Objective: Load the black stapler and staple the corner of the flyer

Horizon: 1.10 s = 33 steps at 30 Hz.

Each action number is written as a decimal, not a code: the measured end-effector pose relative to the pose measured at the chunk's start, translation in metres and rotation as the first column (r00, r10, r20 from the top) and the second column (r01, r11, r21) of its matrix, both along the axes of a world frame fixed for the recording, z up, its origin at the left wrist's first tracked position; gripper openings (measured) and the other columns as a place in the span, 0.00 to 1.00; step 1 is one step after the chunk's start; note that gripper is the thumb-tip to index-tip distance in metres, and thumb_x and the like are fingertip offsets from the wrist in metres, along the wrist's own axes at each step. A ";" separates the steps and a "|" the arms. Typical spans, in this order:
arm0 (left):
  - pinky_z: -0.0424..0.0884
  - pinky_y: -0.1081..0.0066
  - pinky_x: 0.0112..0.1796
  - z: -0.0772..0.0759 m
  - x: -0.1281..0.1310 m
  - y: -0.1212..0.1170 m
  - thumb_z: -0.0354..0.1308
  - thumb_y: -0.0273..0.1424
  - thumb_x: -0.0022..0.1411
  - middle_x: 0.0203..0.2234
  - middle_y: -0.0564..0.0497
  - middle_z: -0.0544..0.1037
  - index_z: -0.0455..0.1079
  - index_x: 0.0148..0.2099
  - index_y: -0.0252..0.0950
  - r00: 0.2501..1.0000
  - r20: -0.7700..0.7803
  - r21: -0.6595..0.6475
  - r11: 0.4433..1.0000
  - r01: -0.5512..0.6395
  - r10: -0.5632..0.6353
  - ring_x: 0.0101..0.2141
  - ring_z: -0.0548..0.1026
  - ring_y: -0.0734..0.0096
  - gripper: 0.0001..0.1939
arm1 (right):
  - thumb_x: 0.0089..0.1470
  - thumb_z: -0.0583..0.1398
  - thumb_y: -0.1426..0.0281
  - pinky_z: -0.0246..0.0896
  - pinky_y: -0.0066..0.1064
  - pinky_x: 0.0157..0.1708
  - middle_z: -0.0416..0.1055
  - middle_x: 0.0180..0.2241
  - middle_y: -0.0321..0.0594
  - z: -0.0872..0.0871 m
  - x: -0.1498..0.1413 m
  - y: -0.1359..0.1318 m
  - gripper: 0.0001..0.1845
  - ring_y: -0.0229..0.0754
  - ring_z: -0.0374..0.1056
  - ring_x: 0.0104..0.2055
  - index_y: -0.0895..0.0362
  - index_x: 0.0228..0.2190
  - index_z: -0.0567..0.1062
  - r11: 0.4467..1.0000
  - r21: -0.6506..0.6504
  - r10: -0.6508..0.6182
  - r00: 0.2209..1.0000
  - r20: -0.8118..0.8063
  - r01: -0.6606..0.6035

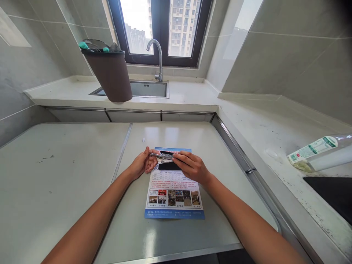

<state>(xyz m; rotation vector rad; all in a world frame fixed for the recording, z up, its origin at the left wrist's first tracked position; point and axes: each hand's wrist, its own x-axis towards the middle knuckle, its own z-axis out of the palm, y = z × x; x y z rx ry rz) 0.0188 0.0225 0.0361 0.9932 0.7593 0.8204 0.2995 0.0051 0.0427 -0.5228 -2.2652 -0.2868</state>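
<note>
A printed leaflet [174, 200] with a blue border and small photos lies flat on the grey table [68, 172] in front of me. Above its top edge both hands meet on a slim silver and black tool [162, 156], perhaps a stapler. My left hand [144, 164] pinches its left end with curled fingers. My right hand [189, 167] wraps over its right part, fingers closed, covering most of the black body. The tool's exact shape is partly hidden.
A brown bin [112, 71] stands on the counter beside a steel sink [150, 89] and tap [157, 58] under the window. A plastic bottle [319, 153] lies on the right counter near a black hob [334, 194]. A small white scrap [143, 139] lies on the table.
</note>
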 end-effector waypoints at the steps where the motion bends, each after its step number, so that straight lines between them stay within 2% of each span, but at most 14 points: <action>1: 0.54 0.79 0.14 0.000 -0.001 0.001 0.50 0.61 0.67 0.21 0.53 0.73 0.70 0.50 0.35 1.000 0.007 -0.009 1.000 0.013 -0.013 0.14 0.62 0.79 0.33 | 0.64 0.54 0.82 0.77 0.44 0.52 0.76 0.55 0.45 -0.001 0.000 0.000 0.26 0.49 0.71 0.59 0.53 0.60 0.73 1.000 0.019 -0.002 1.000 0.007 0.002; 4: 0.55 0.80 0.15 -0.001 -0.004 0.003 0.50 0.59 0.69 0.20 0.53 0.73 0.70 0.48 0.34 0.999 0.032 -0.029 0.999 0.021 -0.020 0.13 0.62 0.80 0.31 | 0.65 0.56 0.82 0.77 0.43 0.53 0.77 0.55 0.45 -0.002 -0.001 0.001 0.25 0.49 0.71 0.59 0.53 0.59 0.73 0.997 0.071 -0.040 0.999 0.005 0.039; 8: 0.56 0.81 0.14 -0.003 -0.004 0.004 0.54 0.55 0.69 0.21 0.54 0.72 0.72 0.48 0.33 0.997 0.067 -0.058 0.998 -0.024 0.028 0.13 0.62 0.81 0.28 | 0.64 0.62 0.80 0.75 0.42 0.55 0.77 0.55 0.42 -0.001 -0.001 -0.002 0.25 0.48 0.71 0.59 0.53 0.59 0.74 0.989 0.143 -0.052 0.998 0.045 0.046; 11: 0.62 0.80 0.15 -0.003 -0.005 0.004 0.57 0.51 0.69 0.22 0.52 0.73 0.73 0.45 0.31 0.997 0.071 -0.103 0.994 -0.023 0.030 0.16 0.67 0.79 0.24 | 0.63 0.63 0.80 0.75 0.42 0.55 0.77 0.55 0.41 -0.001 -0.002 -0.004 0.25 0.47 0.71 0.58 0.53 0.59 0.74 0.984 0.168 -0.072 0.997 0.040 0.064; 16: 0.70 0.78 0.19 -0.002 -0.005 0.005 0.57 0.48 0.71 0.25 0.48 0.76 0.73 0.37 0.28 0.995 0.103 -0.171 0.985 0.006 0.012 0.19 0.71 0.77 0.24 | 0.62 0.64 0.80 0.74 0.41 0.54 0.78 0.54 0.41 0.003 -0.006 -0.006 0.21 0.47 0.71 0.56 0.55 0.54 0.77 0.967 0.233 -0.119 0.992 0.045 0.105; 21: 0.72 0.79 0.20 -0.004 -0.008 0.008 0.54 0.43 0.74 0.27 0.47 0.77 0.74 0.45 0.27 0.988 0.156 -0.242 0.970 0.029 0.010 0.19 0.72 0.78 0.21 | 0.62 0.65 0.78 0.73 0.39 0.55 0.78 0.53 0.40 0.008 -0.007 -0.009 0.17 0.46 0.71 0.55 0.54 0.52 0.78 0.952 0.282 -0.139 0.989 0.057 0.117; 23: 0.74 0.79 0.22 -0.006 -0.009 0.010 0.55 0.41 0.74 0.28 0.46 0.78 0.75 0.45 0.26 0.985 0.170 -0.261 0.965 0.026 0.020 0.20 0.73 0.78 0.20 | 0.63 0.64 0.78 0.72 0.39 0.56 0.78 0.53 0.39 0.008 -0.007 -0.010 0.18 0.45 0.71 0.55 0.53 0.53 0.78 0.954 0.278 -0.132 0.989 0.067 0.109; 26: 0.75 0.79 0.24 -0.007 -0.010 0.011 0.58 0.36 0.72 0.28 0.46 0.77 0.74 0.41 0.26 0.984 0.171 -0.250 0.968 -0.001 0.045 0.21 0.74 0.78 0.15 | 0.63 0.61 0.80 0.71 0.39 0.54 0.78 0.54 0.38 0.004 -0.007 -0.008 0.22 0.45 0.70 0.55 0.52 0.56 0.76 0.969 0.216 -0.129 0.992 0.020 0.121; 28: 0.74 0.79 0.23 -0.005 -0.009 0.011 0.60 0.33 0.71 0.27 0.48 0.75 0.74 0.42 0.27 0.981 0.176 -0.229 0.972 -0.046 0.087 0.21 0.73 0.78 0.12 | 0.62 0.59 0.82 0.69 0.42 0.52 0.78 0.54 0.39 0.001 -0.005 -0.006 0.26 0.47 0.70 0.55 0.51 0.57 0.75 0.980 0.117 -0.155 0.985 -0.069 0.162; 31: 0.70 0.81 0.20 -0.002 -0.009 0.012 0.61 0.31 0.69 0.26 0.51 0.73 0.73 0.43 0.29 0.962 0.183 -0.189 0.967 -0.169 0.204 0.20 0.71 0.79 0.09 | 0.58 0.57 0.84 0.66 0.46 0.52 0.79 0.52 0.40 -0.003 -0.002 0.000 0.28 0.49 0.72 0.53 0.49 0.55 0.76 0.971 -0.109 -0.230 0.952 -0.201 0.212; 33: 0.69 0.82 0.20 -0.001 -0.010 0.014 0.61 0.30 0.68 0.25 0.52 0.72 0.73 0.43 0.29 0.938 0.188 -0.153 0.952 -0.266 0.292 0.20 0.70 0.80 0.07 | 0.55 0.58 0.82 0.65 0.46 0.52 0.80 0.48 0.41 -0.004 0.001 0.003 0.25 0.50 0.74 0.50 0.50 0.50 0.78 0.938 -0.283 -0.271 0.932 -0.239 0.200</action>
